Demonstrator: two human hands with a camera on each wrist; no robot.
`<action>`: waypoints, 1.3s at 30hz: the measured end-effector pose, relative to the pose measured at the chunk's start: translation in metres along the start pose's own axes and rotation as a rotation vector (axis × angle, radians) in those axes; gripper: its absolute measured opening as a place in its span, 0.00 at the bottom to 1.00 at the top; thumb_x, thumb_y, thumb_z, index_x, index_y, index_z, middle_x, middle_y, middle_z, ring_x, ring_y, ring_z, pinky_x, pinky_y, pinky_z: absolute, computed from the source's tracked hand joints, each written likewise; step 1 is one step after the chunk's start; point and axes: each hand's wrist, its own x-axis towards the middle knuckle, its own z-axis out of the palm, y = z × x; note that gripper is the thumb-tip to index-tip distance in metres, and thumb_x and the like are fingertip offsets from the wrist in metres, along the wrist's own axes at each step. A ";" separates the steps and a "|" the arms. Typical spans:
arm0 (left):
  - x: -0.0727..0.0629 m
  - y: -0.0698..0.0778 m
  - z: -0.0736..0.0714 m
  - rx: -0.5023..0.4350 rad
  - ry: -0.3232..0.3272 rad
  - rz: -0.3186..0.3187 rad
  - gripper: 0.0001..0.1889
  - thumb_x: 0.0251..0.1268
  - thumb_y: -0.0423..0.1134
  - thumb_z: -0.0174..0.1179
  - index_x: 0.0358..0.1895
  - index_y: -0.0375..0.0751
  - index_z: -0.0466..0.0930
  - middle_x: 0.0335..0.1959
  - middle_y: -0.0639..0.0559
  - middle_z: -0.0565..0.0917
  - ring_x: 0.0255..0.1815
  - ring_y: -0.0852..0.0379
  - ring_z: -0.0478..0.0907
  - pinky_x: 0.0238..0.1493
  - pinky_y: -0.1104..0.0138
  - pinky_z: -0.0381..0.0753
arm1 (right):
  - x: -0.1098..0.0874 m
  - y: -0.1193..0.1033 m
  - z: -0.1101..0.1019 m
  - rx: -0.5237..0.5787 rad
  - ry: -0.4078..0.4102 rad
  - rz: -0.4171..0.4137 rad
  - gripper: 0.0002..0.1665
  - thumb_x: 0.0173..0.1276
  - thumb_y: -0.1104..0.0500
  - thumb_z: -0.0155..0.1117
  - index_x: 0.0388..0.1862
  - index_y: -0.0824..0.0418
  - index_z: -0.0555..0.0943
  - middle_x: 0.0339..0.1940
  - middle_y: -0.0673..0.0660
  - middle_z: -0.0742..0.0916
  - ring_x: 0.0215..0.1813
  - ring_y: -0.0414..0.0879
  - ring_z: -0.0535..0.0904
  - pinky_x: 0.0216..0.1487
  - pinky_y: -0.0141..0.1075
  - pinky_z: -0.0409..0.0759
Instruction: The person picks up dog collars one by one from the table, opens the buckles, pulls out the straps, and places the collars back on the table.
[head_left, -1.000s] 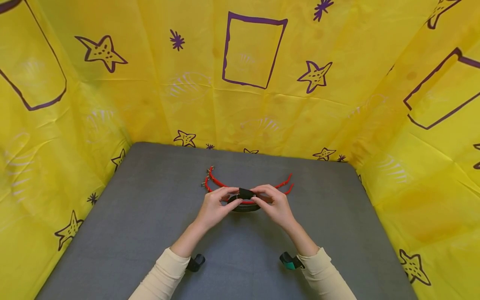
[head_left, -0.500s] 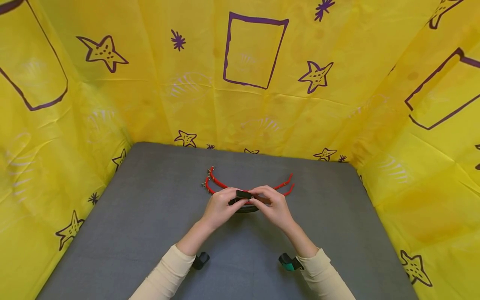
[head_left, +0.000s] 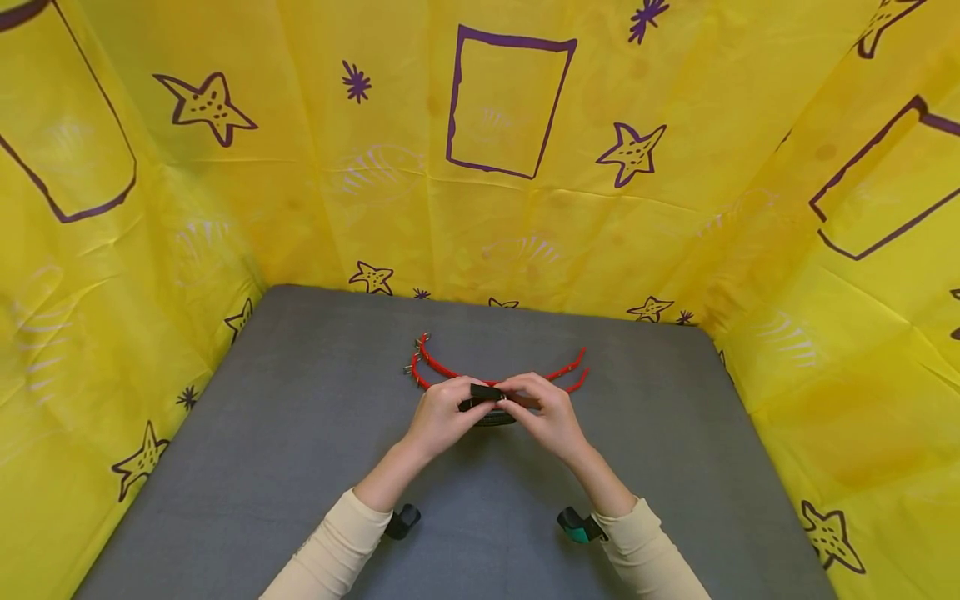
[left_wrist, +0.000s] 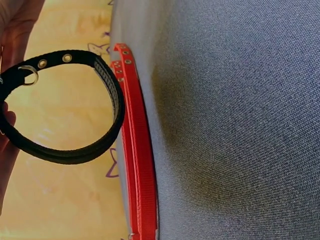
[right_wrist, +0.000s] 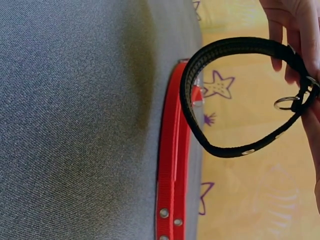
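Note:
A black collar [head_left: 487, 392], bent into a loop, is held up over the table between both hands. My left hand [head_left: 437, 419] pinches the strap near its overlapping ends, thumb toward me. Right beside it, my right hand [head_left: 551, 417] pinches the same collar at the metal buckle [right_wrist: 312, 84], fingertips almost meeting the left ones. Metal eyelets [left_wrist: 67, 58] and a D-ring [right_wrist: 286, 103] show on the strap, and its inner face looks padded. The fingers partly hide how the strap end sits in the buckle.
Behind the hands, two red collars [head_left: 433, 361] with eyelets and buckles lie curved side by side on the grey table [head_left: 480, 500]. A yellow cloth [head_left: 375, 208] with purple drawings walls the table at the back and sides. Dark wrist cameras [head_left: 402, 522] are worn on both wrists.
My left hand has moved slightly right toward the right hand, closing the gap at the buckle. The black strap end has tilted and shifted a little left. The red collars have stayed put.

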 end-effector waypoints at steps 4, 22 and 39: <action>0.000 0.001 0.000 -0.001 -0.007 -0.015 0.07 0.50 0.37 0.75 0.34 0.43 0.89 0.34 0.56 0.86 0.33 0.61 0.82 0.31 0.71 0.80 | 0.002 -0.008 -0.001 0.008 -0.011 0.014 0.16 0.54 0.79 0.69 0.42 0.74 0.82 0.40 0.67 0.84 0.42 0.59 0.83 0.40 0.44 0.85; -0.001 -0.001 0.003 -0.006 -0.009 -0.058 0.07 0.50 0.33 0.74 0.33 0.45 0.88 0.34 0.58 0.86 0.32 0.63 0.82 0.32 0.70 0.80 | 0.002 -0.007 0.001 -0.020 -0.005 -0.053 0.18 0.51 0.81 0.70 0.41 0.73 0.82 0.38 0.65 0.84 0.38 0.57 0.83 0.36 0.47 0.85; -0.004 -0.001 0.007 0.023 0.032 -0.062 0.07 0.49 0.33 0.71 0.33 0.44 0.86 0.33 0.58 0.85 0.31 0.62 0.81 0.30 0.69 0.79 | 0.001 -0.008 0.003 0.017 0.006 -0.014 0.17 0.53 0.80 0.69 0.42 0.72 0.82 0.40 0.65 0.84 0.41 0.55 0.83 0.38 0.48 0.85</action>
